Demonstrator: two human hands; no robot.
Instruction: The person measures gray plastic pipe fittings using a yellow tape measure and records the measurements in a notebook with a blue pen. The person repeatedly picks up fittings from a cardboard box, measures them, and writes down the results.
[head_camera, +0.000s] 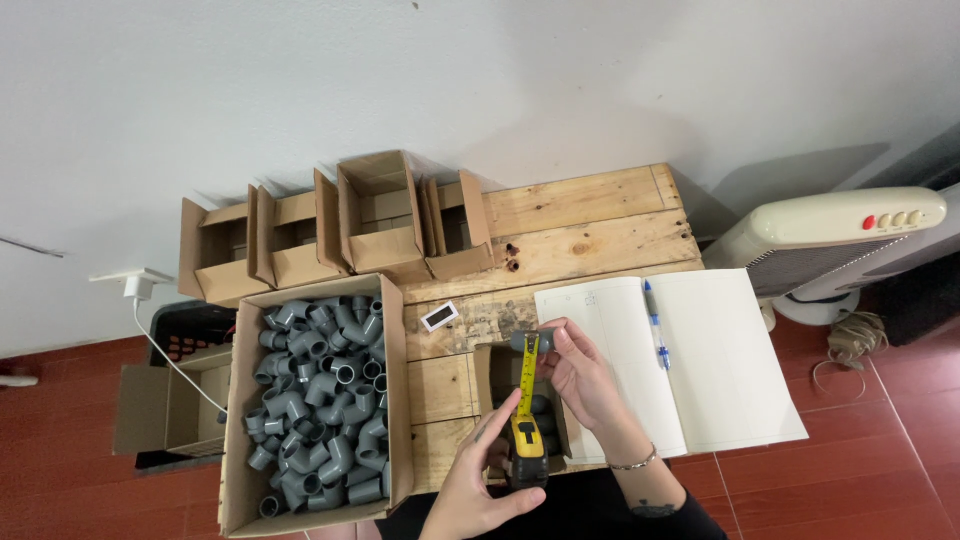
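Head view, lower centre of frame: left hand is gripping a yellow-and-black tape measure, fingers closing around its case; yellow tape blade is running up to a grey pipe fitting; right hand is pinching that fitting between fingertips, above a small open box; large carton of grey elbow fittings is sitting at lower left; open notebook with blue pen is lying to the right on the wooden pallet table.

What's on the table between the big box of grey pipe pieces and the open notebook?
In the head view, a small box holding grey fittings, and above it both hands stretching a yellow tape measure along one fitting.
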